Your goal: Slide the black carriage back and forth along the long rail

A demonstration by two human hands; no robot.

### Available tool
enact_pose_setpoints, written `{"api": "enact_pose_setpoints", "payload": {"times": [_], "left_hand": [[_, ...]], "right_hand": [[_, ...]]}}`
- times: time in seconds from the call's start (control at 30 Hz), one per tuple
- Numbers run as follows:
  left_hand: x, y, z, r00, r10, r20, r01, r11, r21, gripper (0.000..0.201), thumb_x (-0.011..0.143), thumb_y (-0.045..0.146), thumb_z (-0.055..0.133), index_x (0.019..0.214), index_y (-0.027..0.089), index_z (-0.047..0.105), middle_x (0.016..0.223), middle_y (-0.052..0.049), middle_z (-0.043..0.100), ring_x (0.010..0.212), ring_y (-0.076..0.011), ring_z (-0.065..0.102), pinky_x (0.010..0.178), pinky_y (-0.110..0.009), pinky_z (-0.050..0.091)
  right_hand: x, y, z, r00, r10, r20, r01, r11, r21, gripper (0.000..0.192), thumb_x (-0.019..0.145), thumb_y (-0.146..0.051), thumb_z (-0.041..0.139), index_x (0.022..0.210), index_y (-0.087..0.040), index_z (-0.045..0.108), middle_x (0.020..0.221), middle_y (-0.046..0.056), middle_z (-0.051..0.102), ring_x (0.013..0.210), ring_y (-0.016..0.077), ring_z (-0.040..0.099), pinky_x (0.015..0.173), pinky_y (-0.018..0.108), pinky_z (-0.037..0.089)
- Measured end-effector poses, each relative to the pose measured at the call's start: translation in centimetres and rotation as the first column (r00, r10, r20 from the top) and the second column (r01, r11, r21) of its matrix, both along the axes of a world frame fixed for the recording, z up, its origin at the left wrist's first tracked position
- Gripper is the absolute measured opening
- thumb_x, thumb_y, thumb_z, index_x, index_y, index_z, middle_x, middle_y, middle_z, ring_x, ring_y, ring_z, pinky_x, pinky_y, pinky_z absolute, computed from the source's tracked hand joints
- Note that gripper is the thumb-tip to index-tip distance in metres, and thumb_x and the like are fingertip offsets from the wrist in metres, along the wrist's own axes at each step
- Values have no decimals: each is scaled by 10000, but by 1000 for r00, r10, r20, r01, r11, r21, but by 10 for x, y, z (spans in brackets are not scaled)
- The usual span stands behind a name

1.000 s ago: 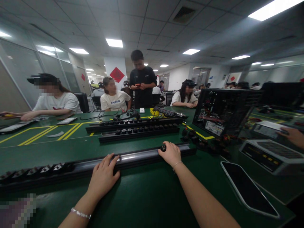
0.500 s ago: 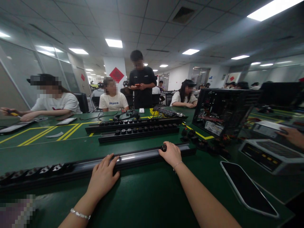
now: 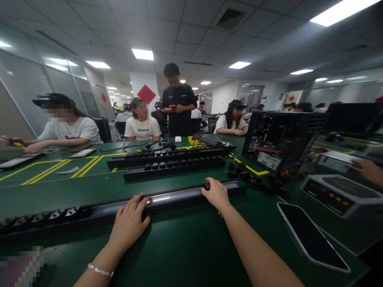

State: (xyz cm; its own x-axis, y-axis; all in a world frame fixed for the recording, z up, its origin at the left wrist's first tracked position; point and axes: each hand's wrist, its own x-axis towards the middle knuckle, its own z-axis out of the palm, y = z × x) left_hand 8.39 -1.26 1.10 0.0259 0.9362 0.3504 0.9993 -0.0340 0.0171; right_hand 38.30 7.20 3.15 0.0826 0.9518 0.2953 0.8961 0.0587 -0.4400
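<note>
Power strip lies long across the green bench, low centre of frame. Left hand presses flat on it, fingers spread. Right hand pinches a small black plug against its top. Phone lower right.

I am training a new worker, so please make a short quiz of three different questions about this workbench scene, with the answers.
1. True or false: the left hand rests flat on the long black rail.
2. What does the right hand pinch? A) a small black plug B) a screwdriver C) the phone
3. Fill in: the phone lies screen up on the green ___, to the right of the right forearm.

Key
1. True; its fingers lie over the rail's shiny bare stretch.
2. A; the small black plug sits at the fingertips on top of the rail.
3. table.
</note>
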Motion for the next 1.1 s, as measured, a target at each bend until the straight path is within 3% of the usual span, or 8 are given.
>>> {"api": "enact_pose_setpoints", "payload": {"times": [0.1, 0.27, 0.53, 0.7, 1.1], "left_hand": [[0, 0, -1, 1000, 0, 4, 0, 1000, 0, 528, 762, 334, 430, 1286, 268, 440, 1396, -55, 398, 1261, -242, 366, 977, -416, 299], [0, 1, 0, 1000, 2, 15, -1, 1000, -6, 530, 766, 332, 422, 1292, 267, 433, 1399, -56, 394, 1260, -247, 364, 979, -419, 293], [1, 0, 2, 1000, 2, 30, -2, 1000, -16, 528, 760, 321, 437, 1284, 263, 446, 1400, -61, 393, 1262, -247, 361, 988, -418, 289], [1, -1, 2, 1000, -3, 17, 3, 1000, -7, 526, 761, 325, 437, 1283, 258, 449, 1397, -61, 397, 1264, -249, 359, 985, -417, 294], [2, 0, 1, 999, 2, 32, -1, 1000, -10, 526, 759, 320, 434, 1281, 263, 449, 1399, -59, 395, 1264, -242, 360, 993, -417, 282]], "right_hand": [[1, 0, 0, 1000, 2, -2, -2, 1000, -9, 412, 725, -393, 524, 1097, -216, 537, 1095, 67, 605, 1055, 211, 509, 933, 358, 311], [3, -2, 0, 997, -63, 38, 63, 998, -5, 453, 711, -456, 529, 1091, -209, 542, 1135, 85, 577, 1141, 239, 442, 1016, 446, 177], [6, -2, 1, 998, -65, 22, 66, 997, -37, 458, 728, -434, 504, 1130, -215, 528, 1167, 80, 566, 1144, 230, 440, 1021, 444, 172], [7, -3, -1, 995, -99, 32, 101, 993, -54, 524, 724, -494, 498, 1162, -207, 524, 1260, 89, 513, 1262, 263, 308, 1043, 505, 87], [11, -1, 0, 994, -109, 23, 110, 991, -71, 507, 729, -467, 488, 1156, -196, 524, 1251, 94, 522, 1249, 240, 337, 1049, 456, 119]]}}
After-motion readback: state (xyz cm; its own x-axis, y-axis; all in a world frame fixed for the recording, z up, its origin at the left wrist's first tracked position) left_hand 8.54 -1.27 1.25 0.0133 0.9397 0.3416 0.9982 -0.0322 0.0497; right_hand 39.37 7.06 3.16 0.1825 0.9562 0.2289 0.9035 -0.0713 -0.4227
